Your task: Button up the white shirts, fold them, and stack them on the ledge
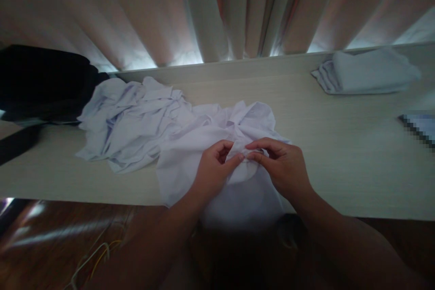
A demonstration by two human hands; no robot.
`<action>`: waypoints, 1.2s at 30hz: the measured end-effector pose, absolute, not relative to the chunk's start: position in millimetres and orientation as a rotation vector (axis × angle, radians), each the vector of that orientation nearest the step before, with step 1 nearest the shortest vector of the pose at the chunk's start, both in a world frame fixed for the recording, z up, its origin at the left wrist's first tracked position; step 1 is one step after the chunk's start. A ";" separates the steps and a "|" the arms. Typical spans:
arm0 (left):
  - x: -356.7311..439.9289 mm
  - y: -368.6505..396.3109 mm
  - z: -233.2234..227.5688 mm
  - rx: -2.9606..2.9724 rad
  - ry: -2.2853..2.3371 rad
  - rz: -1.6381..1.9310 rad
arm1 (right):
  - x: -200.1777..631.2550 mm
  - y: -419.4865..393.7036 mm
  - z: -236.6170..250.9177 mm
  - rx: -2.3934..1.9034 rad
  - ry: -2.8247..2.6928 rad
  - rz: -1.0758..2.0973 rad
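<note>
Two hands (pixel 243 163) pinch one white garment (pixel 217 145); perhaps two folded cloths (pixel 367 72).

- The left hand (pixel 212 170) is raised just ahead of the body, fingers curled inward, thumb and forefinger pressed together in a pinch.
- The right hand (pixel 280 165) sits just beside it, palm down, fingers bent, its thumb and forefinger also pinched.
- The fingertips of both hands meet at the middle, touching.
- Both forearms are bare and angle in from the lower edge, converging toward the hands.
</note>
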State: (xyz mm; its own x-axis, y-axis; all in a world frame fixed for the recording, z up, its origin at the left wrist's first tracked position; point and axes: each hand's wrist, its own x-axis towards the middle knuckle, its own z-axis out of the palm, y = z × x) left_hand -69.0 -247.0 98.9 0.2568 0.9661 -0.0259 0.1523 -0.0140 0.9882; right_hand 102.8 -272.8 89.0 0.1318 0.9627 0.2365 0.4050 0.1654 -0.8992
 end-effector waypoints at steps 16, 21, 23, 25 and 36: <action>-73.6 -245.2 92.3 1.562 1.205 0.929 | 105.2 -268.9 93.3 -1.408 -1.598 0.818; -75.7 -248.1 95.4 1.614 1.253 0.906 | 105.7 -268.2 91.9 -1.424 -1.614 0.805; -76.3 -247.4 95.0 1.635 1.251 0.934 | 105.6 -268.2 91.0 -1.442 -1.634 0.776; -75.7 -246.6 94.4 1.651 1.243 0.973 | 104.7 -268.7 90.8 -1.449 -1.666 0.744; -66.2 -256.2 95.6 1.396 1.281 0.991 | 96.0 -271.6 93.7 -1.501 -1.450 0.799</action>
State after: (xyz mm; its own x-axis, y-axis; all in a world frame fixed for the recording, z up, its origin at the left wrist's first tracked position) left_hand -66.2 -256.2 95.6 0.1180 0.9922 -0.0403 0.2109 0.0146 0.9774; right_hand 96.0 -271.6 93.7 0.1129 0.9860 0.1228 0.4228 0.0642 -0.9039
